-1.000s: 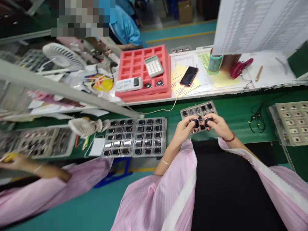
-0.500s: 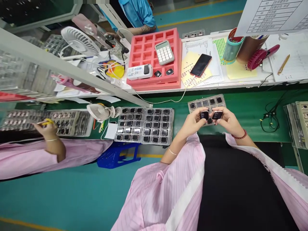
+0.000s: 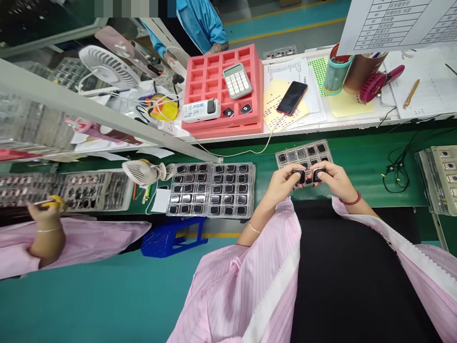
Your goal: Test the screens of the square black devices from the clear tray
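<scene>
My left hand (image 3: 282, 185) pinches a square black watch case (image 3: 299, 177) between thumb and fingers, near the front edge of the bench. Close beside it, my right hand (image 3: 334, 181) is closed on a second square watch case (image 3: 317, 175), with the thumb pressed on its face. The two cases are held apart, a small gap between them. Just behind and under both hands lies a clear plastic tray (image 3: 292, 156) of square watch pieces, its near part hidden by my fingers. Some of its pockets show no dark piece.
To the left, two clear trays (image 3: 228, 193) hold several rows of watch cases. A white fan (image 3: 141, 172) stands beyond them. On the shelf are a red foam tray (image 3: 200, 76), a calculator (image 3: 237, 81) and a phone (image 3: 293, 97). Black cables (image 3: 396, 169) lie right. A co-worker's hand (image 3: 46, 212) works far left.
Both watch cases have tilted, and their lit screens now look dark. My thumbs have shifted onto their faces. The co-worker's hand at the left has moved further left and down.
</scene>
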Tool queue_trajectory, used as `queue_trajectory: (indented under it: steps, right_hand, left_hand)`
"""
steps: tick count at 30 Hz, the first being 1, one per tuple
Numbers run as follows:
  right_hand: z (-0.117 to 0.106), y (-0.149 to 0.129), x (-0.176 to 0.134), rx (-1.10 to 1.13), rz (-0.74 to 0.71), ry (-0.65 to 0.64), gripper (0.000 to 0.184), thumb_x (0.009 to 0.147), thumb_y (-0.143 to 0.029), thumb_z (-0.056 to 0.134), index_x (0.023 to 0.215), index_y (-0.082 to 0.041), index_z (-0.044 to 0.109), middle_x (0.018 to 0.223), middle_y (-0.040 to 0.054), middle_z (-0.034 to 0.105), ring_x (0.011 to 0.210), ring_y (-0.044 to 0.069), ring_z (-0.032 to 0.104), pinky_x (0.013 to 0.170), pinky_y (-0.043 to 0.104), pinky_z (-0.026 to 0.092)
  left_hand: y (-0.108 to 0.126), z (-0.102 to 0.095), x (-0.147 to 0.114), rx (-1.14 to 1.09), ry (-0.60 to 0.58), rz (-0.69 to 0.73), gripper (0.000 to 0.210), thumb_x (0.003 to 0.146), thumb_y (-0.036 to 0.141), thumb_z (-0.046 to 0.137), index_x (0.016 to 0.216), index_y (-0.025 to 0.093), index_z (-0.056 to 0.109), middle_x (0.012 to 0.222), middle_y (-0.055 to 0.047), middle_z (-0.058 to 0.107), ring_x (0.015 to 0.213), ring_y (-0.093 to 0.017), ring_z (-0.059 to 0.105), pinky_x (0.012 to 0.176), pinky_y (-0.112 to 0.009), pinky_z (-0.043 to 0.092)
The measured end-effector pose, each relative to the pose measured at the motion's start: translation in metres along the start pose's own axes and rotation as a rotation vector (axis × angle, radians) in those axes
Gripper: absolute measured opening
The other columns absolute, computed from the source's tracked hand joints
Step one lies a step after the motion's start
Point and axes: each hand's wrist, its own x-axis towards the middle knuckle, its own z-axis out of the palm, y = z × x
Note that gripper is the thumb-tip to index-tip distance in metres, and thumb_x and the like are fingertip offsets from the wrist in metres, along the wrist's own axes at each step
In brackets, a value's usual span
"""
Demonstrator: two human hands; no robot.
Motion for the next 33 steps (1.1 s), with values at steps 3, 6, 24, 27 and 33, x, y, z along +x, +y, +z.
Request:
queue_trajectory:
  steps: [3, 6, 24, 27, 33]
  right_hand:
    - [0.0, 0.0, 0.0, 0.012, 0.012, -0.008, 0.017, 0.087, -0.031, 0.071, 0.1, -0.022, 0.075, 0.085, 0.003, 0.078, 0.063, 0.016, 0.071, 0.06, 0.03, 0.062]
    - [0.001, 0.0, 0.0, 0.021, 0.021, -0.013, 0.019, 0.087, -0.031, 0.07, 0.103, -0.022, 0.075, 0.086, 0.0032, 0.079, 0.064, 0.017, 0.072, 0.061, 0.03, 0.063]
    - [0.003, 0.01, 0.006, 0.048, 0.057, -0.01, 0.027, 0.087, -0.044, 0.074, 0.103, -0.021, 0.074, 0.09, 0.0083, 0.08, 0.078, 0.021, 0.073, 0.063, 0.03, 0.063]
    - [0.002, 0.011, 0.006, 0.053, 0.066, -0.01, 0.03, 0.087, -0.046, 0.074, 0.103, -0.021, 0.074, 0.092, 0.0088, 0.08, 0.081, 0.022, 0.073, 0.065, 0.031, 0.063]
    - [0.003, 0.009, 0.005, 0.045, 0.067, -0.009, 0.031, 0.086, -0.047, 0.076, 0.103, -0.021, 0.074, 0.092, 0.0089, 0.08, 0.08, 0.022, 0.073, 0.065, 0.031, 0.062]
  left_hand:
    - [0.001, 0.0, 0.0, -0.016, -0.007, 0.011, 0.026, 0.089, 0.033, 0.068, 0.107, 0.015, 0.073, 0.085, -0.004, 0.074, 0.061, -0.011, 0.067, 0.055, -0.019, 0.048]
    - [0.001, 0.001, 0.0, -0.025, -0.009, 0.033, 0.026, 0.088, 0.033, 0.069, 0.106, 0.015, 0.073, 0.086, -0.004, 0.074, 0.06, -0.01, 0.066, 0.055, -0.019, 0.049]
    - [0.0, 0.0, 0.005, -0.066, 0.0, 0.001, 0.027, 0.086, 0.032, 0.069, 0.103, 0.012, 0.07, 0.089, -0.005, 0.07, 0.059, -0.009, 0.064, 0.06, -0.022, 0.052]
    - [0.002, 0.0, 0.005, -0.064, -0.003, 0.007, 0.026, 0.086, 0.032, 0.068, 0.102, 0.012, 0.07, 0.088, -0.004, 0.07, 0.058, -0.009, 0.063, 0.06, -0.022, 0.051]
    - [0.003, 0.0, 0.002, -0.048, -0.003, 0.002, 0.025, 0.087, 0.03, 0.067, 0.104, 0.012, 0.07, 0.087, -0.004, 0.07, 0.059, -0.009, 0.064, 0.061, -0.022, 0.051]
